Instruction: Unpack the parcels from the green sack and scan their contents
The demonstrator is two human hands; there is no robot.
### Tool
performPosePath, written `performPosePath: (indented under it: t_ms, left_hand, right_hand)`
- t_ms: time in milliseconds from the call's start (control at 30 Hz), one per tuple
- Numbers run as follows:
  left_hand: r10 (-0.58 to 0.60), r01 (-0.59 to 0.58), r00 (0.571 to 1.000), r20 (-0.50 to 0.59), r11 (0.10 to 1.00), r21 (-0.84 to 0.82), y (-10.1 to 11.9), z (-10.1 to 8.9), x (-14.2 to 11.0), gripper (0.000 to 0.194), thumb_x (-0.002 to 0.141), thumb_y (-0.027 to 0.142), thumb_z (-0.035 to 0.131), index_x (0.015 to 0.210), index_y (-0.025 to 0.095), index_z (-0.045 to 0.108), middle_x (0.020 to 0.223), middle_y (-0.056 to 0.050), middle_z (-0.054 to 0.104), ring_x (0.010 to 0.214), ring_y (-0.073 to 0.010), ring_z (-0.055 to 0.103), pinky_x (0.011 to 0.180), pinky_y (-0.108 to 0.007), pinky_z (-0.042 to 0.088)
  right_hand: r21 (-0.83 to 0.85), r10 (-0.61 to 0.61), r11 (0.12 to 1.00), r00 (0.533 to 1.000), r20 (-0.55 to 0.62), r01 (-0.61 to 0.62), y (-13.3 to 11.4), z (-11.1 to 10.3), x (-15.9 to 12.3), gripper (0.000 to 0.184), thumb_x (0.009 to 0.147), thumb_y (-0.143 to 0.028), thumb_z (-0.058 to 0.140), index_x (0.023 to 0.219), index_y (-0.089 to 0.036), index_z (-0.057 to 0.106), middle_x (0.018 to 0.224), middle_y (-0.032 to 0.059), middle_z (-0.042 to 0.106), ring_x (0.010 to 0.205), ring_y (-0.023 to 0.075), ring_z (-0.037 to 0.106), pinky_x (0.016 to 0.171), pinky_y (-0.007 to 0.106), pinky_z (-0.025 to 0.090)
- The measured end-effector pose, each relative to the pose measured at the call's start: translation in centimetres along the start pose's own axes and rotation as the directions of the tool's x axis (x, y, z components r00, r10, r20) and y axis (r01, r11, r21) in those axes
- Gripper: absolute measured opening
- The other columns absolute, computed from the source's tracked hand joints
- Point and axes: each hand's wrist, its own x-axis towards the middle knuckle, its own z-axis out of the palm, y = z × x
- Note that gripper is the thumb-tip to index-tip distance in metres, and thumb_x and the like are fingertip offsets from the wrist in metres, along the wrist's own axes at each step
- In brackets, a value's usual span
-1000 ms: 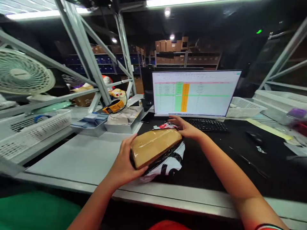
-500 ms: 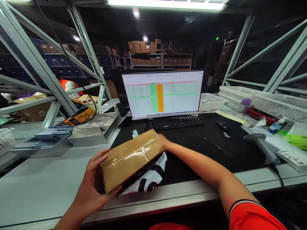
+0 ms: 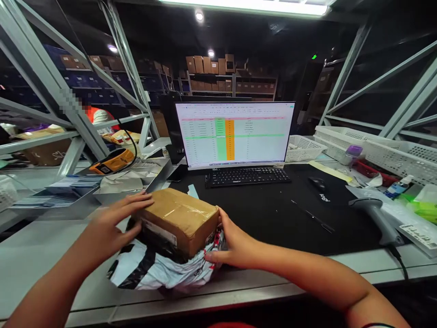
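A brown cardboard parcel (image 3: 178, 220) wrapped in clear tape rests on top of a crumpled white and black plastic mailer bag (image 3: 153, 269) near the front edge of the desk. My left hand (image 3: 107, 230) lies flat against the parcel's left side and top. My right hand (image 3: 234, 243) presses against the parcel's right end and the bag beneath it. Both hands hold the parcel between them.
A monitor (image 3: 235, 133) showing a spreadsheet and a black keyboard (image 3: 246, 176) stand behind the parcel on a black mat (image 3: 290, 214). A mouse (image 3: 317, 183) and barcode scanner (image 3: 373, 209) lie right. Grey trays (image 3: 136, 182), an orange device (image 3: 112, 162) and metal rack struts stand left; white baskets (image 3: 375, 148) right.
The parcel has been turned and set down flatter on the bag, closer to the desk's front edge. My left hand moved onto its top left; my right hand slid round to its near right end.
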Motion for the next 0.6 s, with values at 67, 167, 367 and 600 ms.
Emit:
performPosePath:
  t_ms: [67,167,367,600]
  left_hand:
    - [0.105,-0.105,0.994,0.002,0.992,0.067,2.0,0.6,-0.3,0.046,0.092,0.035,0.057,0.138,0.033,0.056,0.138,-0.001,0.064,0.125,-0.0279,0.062,0.116,-0.055,0.041]
    - [0.137,-0.138,0.990,0.023,0.988,0.070,5.2,1.7,-0.7,0.054,0.093,0.042,0.057,0.145,0.031,0.050,0.143,-0.006,0.061,0.130,-0.0309,0.058,0.118,-0.054,0.036]
    - [0.001,0.015,0.972,-0.233,0.998,0.068,6.9,3.9,-2.9,0.054,0.099,0.061,0.037,0.122,0.024,0.068,0.117,-0.012,0.070,0.112,-0.0344,0.063,0.101,-0.052,0.042]
    - [0.016,0.047,0.886,-0.463,0.991,0.123,8.4,4.7,-6.2,0.070,0.097,0.072,0.026,0.108,0.020,0.072,0.101,-0.013,0.070,0.103,-0.0308,0.064,0.092,-0.047,0.046]
  right_hand:
    - [-0.059,0.044,0.997,0.998,-0.035,-0.046,0.6,2.2,-0.7,0.112,0.075,-0.035,0.082,0.160,-0.017,0.011,0.159,0.0192,0.035,0.145,0.0297,0.038,0.121,0.047,0.031]
    - [-0.147,0.112,0.983,0.994,0.005,-0.110,1.4,3.4,-0.9,0.085,0.078,-0.031,0.080,0.150,-0.015,0.036,0.146,0.0185,0.051,0.134,0.0312,0.051,0.113,0.049,0.040]
    - [-0.499,0.055,0.856,0.984,-0.172,-0.135,2.2,-5.5,-3.8,0.060,0.089,-0.038,0.065,0.143,-0.018,0.049,0.145,0.0153,0.053,0.130,0.0278,0.055,0.110,0.045,0.045]
    - [-0.693,0.212,0.243,0.734,-0.645,-0.679,13.7,-19.0,-17.5,0.056,0.091,-0.051,0.036,0.117,-0.012,0.067,0.109,0.0348,0.065,0.094,0.0478,0.068,0.081,0.061,0.050]
